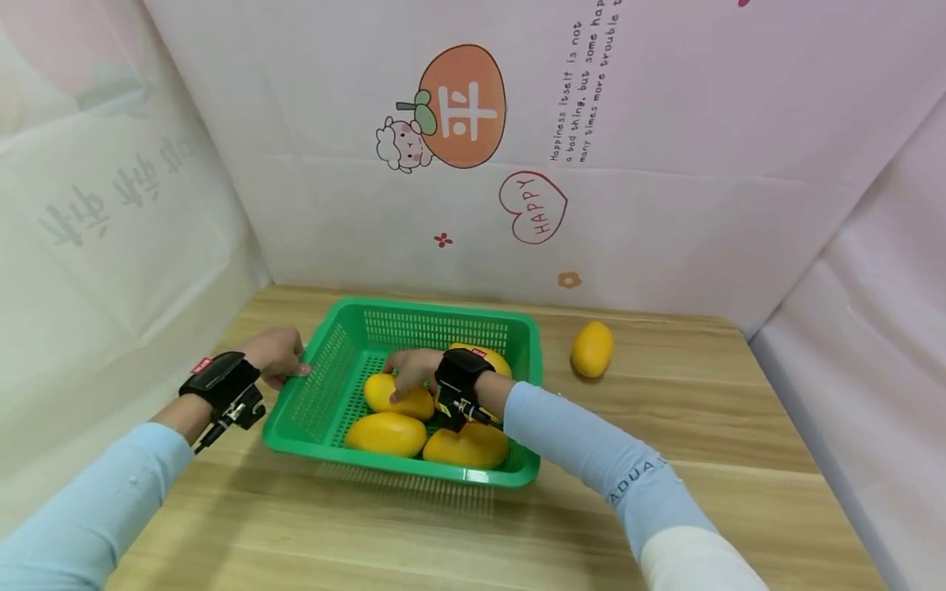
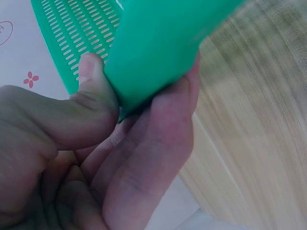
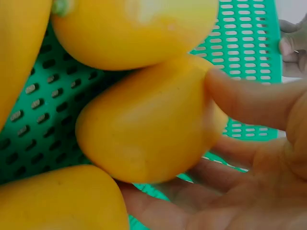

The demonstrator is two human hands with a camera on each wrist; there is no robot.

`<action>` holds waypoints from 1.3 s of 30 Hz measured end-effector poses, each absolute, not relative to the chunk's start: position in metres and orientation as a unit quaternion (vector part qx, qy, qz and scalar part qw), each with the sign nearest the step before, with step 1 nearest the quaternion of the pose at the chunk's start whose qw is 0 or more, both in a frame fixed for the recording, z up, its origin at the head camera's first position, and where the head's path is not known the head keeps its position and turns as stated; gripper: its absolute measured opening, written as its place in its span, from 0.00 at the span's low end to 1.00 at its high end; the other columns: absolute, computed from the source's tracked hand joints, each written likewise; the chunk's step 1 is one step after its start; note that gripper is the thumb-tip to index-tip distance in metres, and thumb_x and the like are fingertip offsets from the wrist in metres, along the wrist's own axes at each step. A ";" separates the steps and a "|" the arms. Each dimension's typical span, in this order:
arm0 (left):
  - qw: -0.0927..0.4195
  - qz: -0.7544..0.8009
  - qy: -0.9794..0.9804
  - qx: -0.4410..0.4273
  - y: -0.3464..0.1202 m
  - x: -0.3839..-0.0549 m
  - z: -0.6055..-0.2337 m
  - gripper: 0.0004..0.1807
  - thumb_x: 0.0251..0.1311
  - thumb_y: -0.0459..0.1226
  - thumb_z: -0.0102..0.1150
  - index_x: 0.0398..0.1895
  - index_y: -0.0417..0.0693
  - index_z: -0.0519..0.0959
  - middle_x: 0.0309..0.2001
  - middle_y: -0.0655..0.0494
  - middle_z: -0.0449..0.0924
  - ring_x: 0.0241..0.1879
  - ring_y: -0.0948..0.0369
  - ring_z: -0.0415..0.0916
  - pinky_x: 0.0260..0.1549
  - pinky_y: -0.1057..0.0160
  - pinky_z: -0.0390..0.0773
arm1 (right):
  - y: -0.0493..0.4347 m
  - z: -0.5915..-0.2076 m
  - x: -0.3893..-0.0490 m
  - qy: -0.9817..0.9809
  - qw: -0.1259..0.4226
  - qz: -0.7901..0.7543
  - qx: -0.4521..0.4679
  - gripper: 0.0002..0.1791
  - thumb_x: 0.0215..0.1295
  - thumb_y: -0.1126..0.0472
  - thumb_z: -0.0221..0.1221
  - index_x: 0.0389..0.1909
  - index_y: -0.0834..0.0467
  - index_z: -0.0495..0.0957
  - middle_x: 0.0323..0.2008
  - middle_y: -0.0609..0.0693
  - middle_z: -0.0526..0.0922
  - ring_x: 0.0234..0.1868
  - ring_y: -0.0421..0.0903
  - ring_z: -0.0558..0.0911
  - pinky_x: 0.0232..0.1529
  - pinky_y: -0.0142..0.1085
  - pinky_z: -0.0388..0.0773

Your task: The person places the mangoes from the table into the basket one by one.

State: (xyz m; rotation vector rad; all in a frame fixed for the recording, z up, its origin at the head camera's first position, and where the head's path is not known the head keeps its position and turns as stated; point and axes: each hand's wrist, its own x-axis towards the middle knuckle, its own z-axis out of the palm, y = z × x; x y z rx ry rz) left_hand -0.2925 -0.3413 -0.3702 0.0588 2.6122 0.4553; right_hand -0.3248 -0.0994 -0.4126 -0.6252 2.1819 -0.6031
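A green plastic basket point(image 1: 325, 361) with slotted walls holds several yellow mangoes. My left hand point(image 1: 277, 355) grips its left rim, thumb inside the wall and fingers curled under the rim point(image 2: 153, 48) in the left wrist view. Inside the basket, my right hand point(image 1: 415, 366) holds a mango point(image 3: 148, 124) by its end. The thumb presses on one side of that fruit and the fingers reach round the other. Touching it are another mango point(image 3: 134, 33) and the mango point(image 1: 386, 435) by the front wall. My right wrist partly covers the mangoes on the right side.
A single mango point(image 1: 592, 350) lies on the wooden table point(image 1: 665, 427) to the right of the basket. White printed cloth point(image 1: 332, 222) hangs behind the table and along both sides. Black wrist straps with small cameras sit on both arms.
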 end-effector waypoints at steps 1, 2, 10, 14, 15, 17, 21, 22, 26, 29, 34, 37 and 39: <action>0.245 0.169 0.954 0.019 -0.341 -0.292 -0.371 0.24 0.66 0.35 0.63 0.53 0.17 0.74 0.32 0.40 0.80 0.25 0.58 0.80 0.24 0.65 0.85 | -0.098 -0.412 -0.325 0.857 0.390 -0.227 -0.250 0.33 0.72 0.59 0.59 0.75 0.52 0.61 0.75 0.53 0.61 0.72 0.55 0.67 0.61 0.54 0.78; 0.247 0.171 0.953 0.017 -0.342 -0.292 -0.372 0.25 0.66 0.35 0.63 0.53 0.17 0.74 0.33 0.40 0.80 0.25 0.58 0.81 0.24 0.65 0.85 | -0.097 -0.411 -0.325 0.855 0.394 -0.221 -0.255 0.33 0.73 0.58 0.58 0.75 0.52 0.60 0.76 0.53 0.59 0.72 0.54 0.67 0.61 0.53 0.78; 0.246 0.166 0.955 0.023 -0.339 -0.292 -0.370 0.22 0.67 0.34 0.61 0.51 0.17 0.74 0.30 0.42 0.78 0.26 0.58 0.80 0.25 0.65 0.85 | -0.078 -0.399 -0.330 0.838 0.404 -0.263 -0.257 0.30 0.76 0.57 0.54 0.77 0.50 0.59 0.77 0.50 0.58 0.76 0.52 0.62 0.70 0.52 0.68; 0.244 0.164 0.955 0.031 -0.339 -0.291 -0.370 0.22 0.68 0.34 0.60 0.51 0.17 0.75 0.29 0.44 0.78 0.25 0.59 0.79 0.24 0.65 0.85 | -0.064 -0.392 -0.334 0.832 0.400 -0.273 -0.269 0.30 0.77 0.57 0.52 0.77 0.50 0.57 0.77 0.51 0.60 0.76 0.51 0.62 0.72 0.47 0.66; 0.244 0.166 0.955 0.034 -0.339 -0.291 -0.370 0.21 0.68 0.33 0.60 0.51 0.17 0.75 0.28 0.44 0.78 0.25 0.59 0.79 0.25 0.65 0.85 | -0.059 -0.390 -0.334 0.832 0.397 -0.276 -0.273 0.30 0.78 0.57 0.52 0.77 0.51 0.57 0.76 0.51 0.60 0.76 0.51 0.62 0.72 0.46 0.66; 0.243 0.167 0.955 0.039 -0.340 -0.290 -0.370 0.20 0.68 0.33 0.60 0.50 0.18 0.75 0.28 0.44 0.78 0.25 0.59 0.78 0.25 0.64 0.85 | -0.047 -0.384 -0.336 0.827 0.393 -0.287 -0.281 0.30 0.78 0.57 0.52 0.77 0.52 0.57 0.76 0.52 0.60 0.76 0.51 0.62 0.72 0.45 0.66; 0.240 0.165 0.956 0.044 -0.339 -0.288 -0.366 0.20 0.68 0.33 0.59 0.49 0.18 0.76 0.27 0.44 0.77 0.25 0.59 0.78 0.24 0.64 0.85 | -0.018 -0.370 -0.338 0.814 0.387 -0.321 -0.289 0.29 0.77 0.58 0.52 0.76 0.54 0.59 0.76 0.54 0.61 0.75 0.52 0.64 0.71 0.49 0.68; 0.239 0.164 0.956 0.044 -0.339 -0.287 -0.366 0.20 0.68 0.33 0.59 0.49 0.18 0.76 0.27 0.44 0.77 0.24 0.59 0.78 0.24 0.64 0.84 | -0.010 -0.367 -0.338 0.811 0.387 -0.329 -0.290 0.28 0.77 0.58 0.52 0.75 0.54 0.60 0.75 0.55 0.62 0.75 0.53 0.65 0.71 0.50 0.68; 0.239 0.163 0.956 0.048 -0.338 -0.286 -0.364 0.21 0.68 0.34 0.60 0.50 0.17 0.75 0.27 0.44 0.77 0.24 0.59 0.77 0.24 0.65 0.84 | 0.023 -0.360 -0.340 0.800 0.383 -0.351 -0.300 0.28 0.77 0.58 0.51 0.75 0.57 0.60 0.75 0.57 0.62 0.73 0.55 0.66 0.71 0.52 0.68; 0.240 0.164 0.955 0.051 -0.339 -0.287 -0.365 0.21 0.69 0.34 0.59 0.50 0.17 0.76 0.28 0.44 0.77 0.24 0.60 0.77 0.24 0.65 0.84 | 0.046 -0.355 -0.341 0.797 0.375 -0.359 -0.309 0.30 0.77 0.58 0.50 0.76 0.59 0.58 0.75 0.59 0.61 0.73 0.56 0.66 0.72 0.52 0.67; 0.239 0.166 0.955 0.056 -0.339 -0.286 -0.363 0.17 0.69 0.34 0.59 0.45 0.20 0.78 0.26 0.46 0.75 0.23 0.60 0.77 0.23 0.65 0.84 | 0.079 -0.349 -0.341 0.801 0.352 -0.378 -0.303 0.30 0.77 0.56 0.51 0.74 0.60 0.59 0.74 0.60 0.62 0.73 0.60 0.66 0.73 0.53 0.65; 0.239 0.167 0.955 0.055 -0.338 -0.285 -0.362 0.15 0.68 0.34 0.59 0.42 0.22 0.79 0.24 0.47 0.75 0.23 0.60 0.77 0.23 0.65 0.84 | 0.095 -0.347 -0.340 0.803 0.339 -0.395 -0.288 0.29 0.76 0.56 0.52 0.74 0.60 0.61 0.74 0.61 0.63 0.72 0.62 0.66 0.72 0.54 0.66; 0.238 0.167 0.955 0.055 -0.338 -0.285 -0.363 0.15 0.68 0.34 0.60 0.41 0.23 0.80 0.24 0.47 0.74 0.23 0.60 0.76 0.23 0.65 0.84 | 0.104 -0.347 -0.340 0.802 0.334 -0.409 -0.278 0.29 0.76 0.57 0.51 0.74 0.61 0.61 0.74 0.62 0.62 0.72 0.63 0.66 0.72 0.54 0.66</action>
